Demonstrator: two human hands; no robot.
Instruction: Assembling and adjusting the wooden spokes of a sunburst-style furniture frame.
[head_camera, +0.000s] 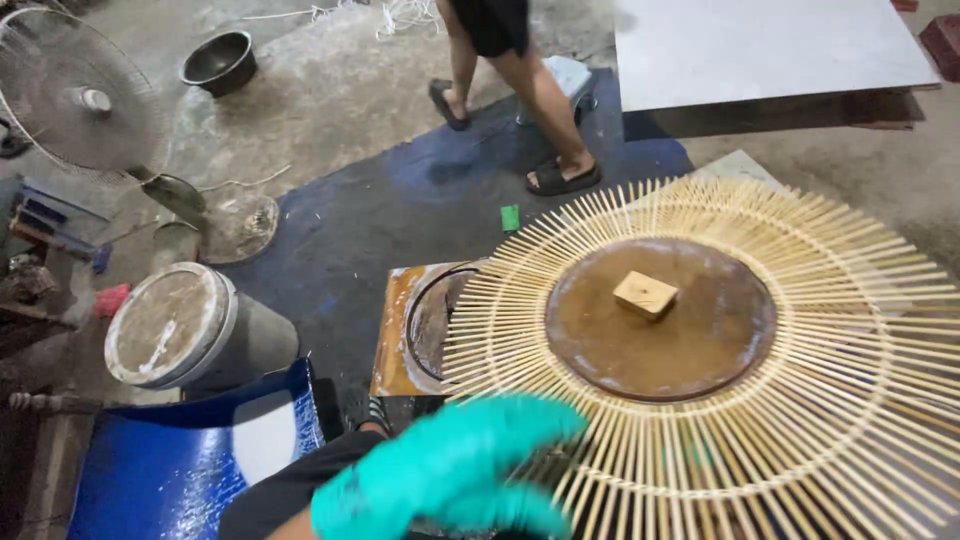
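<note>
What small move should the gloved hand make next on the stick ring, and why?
Probably lower the gloved hand onto the near sticks of the stick ring and steady them. The hand is blurred above the near-left edge and seems to hold nothing, while the round disc and small block press only the centre.

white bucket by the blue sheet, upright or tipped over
Tipped. The white bucket lies on its side, its round lidded end facing the camera and its grey body stretching back along the floor.
</note>
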